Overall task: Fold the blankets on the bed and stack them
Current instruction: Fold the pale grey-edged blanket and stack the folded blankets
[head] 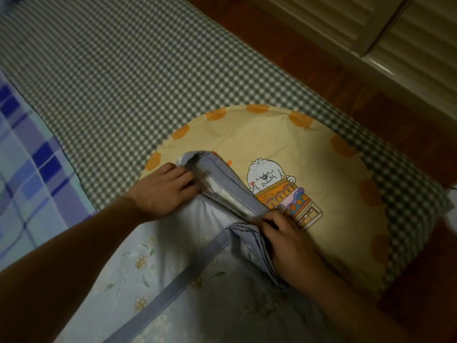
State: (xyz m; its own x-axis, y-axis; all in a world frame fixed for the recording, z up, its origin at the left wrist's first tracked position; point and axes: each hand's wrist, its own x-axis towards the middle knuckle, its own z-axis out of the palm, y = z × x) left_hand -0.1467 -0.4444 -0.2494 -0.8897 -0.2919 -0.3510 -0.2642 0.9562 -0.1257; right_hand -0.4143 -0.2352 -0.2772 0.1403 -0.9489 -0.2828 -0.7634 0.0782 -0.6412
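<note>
Obs. 1: A pale blue floral blanket with grey-blue border strips point(173, 280) lies on the near part of the bed, bunched toward a thick layered edge that rests on a round yellow cushion with orange spots and a cartoon dog print point(321, 169). The cushion sits on the green-and-white gingham bed sheet point(111, 82), close to the bed's right side.

Obs. 2: The left hand point(163, 191) lies on the stacked edge at its far end, fingers curled into the layers; it appears to hold them together. The right hand point(289, 241) pinches the same edge nearer to the person, fingertips tucked into the folds. Both hands have hold of the floral blanket, and nothing else.

Obs. 3: A second blanket, checked in blue, purple and white point(27, 169), lies spread at the left of the bed, partly out of view. It looks flat and shows no fold that I can see.

Judgement on progress: early to middle. The floral blanket seems gathered into several layers along one edge, but its body is loose and rumpled, not a neat packet. No finished stack is visible. Remaining, as far as I can judge: square up this fold, fold the checked blanket, and pile the blankets together.

Background: reddish wooden floor point(321, 58) and cream louvred doors point(371, 18) beyond the bed.
</note>
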